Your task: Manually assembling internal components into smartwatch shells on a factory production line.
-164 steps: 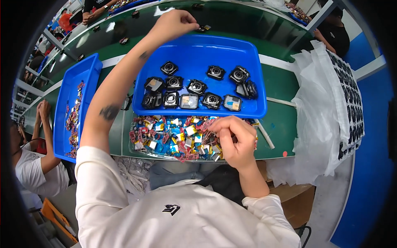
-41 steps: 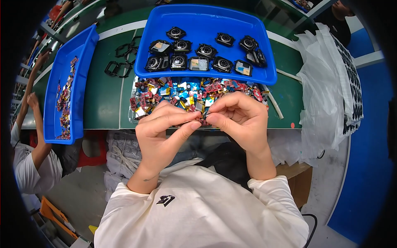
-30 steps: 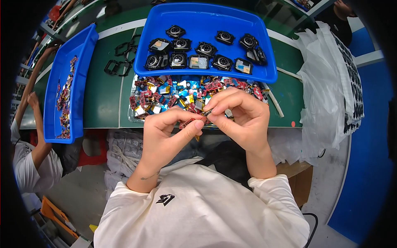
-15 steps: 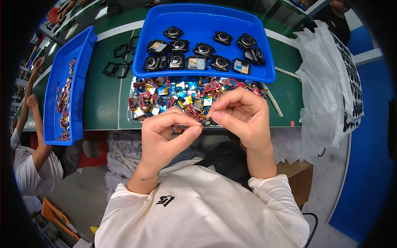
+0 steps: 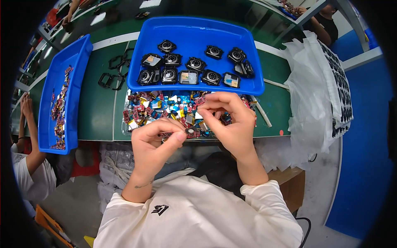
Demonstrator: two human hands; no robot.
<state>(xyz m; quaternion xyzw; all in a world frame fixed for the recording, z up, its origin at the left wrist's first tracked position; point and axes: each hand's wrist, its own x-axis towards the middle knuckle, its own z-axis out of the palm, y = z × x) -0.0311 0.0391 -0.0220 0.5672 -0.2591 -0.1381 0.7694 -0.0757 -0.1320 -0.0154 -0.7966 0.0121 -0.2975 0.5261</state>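
Red circuit board (image 5: 166,134), small and partly hidden, pinched between thumb and forefinger of the left hand (image 5: 151,141), over the near edge of the green counter (image 5: 97,120). Just beside those fingertips, a round black part (image 5: 190,130); cannot tell whether joined to the board. Farther right, well apart from the left, the right hand (image 5: 233,124) with thumb and fingers curled toward each other; cannot tell whether closed on anything. Beneath both, along the near edge, a loose heap of red, silver, yellow and blue components (image 5: 157,104). Directly beyond, a wide blue plastic tray (image 5: 198,88) with squarish black watch cases (image 5: 195,64) inside. Left of the tray, hollow black frames (image 5: 110,81); farther left, jutting past the near edge, a second blue plastic tray (image 5: 78,70) with a band of small mixed parts (image 5: 60,111). Toward the right end, a slanting white strip (image 5: 262,111), then a stack of white sheets with black pieces (image 5: 337,84).
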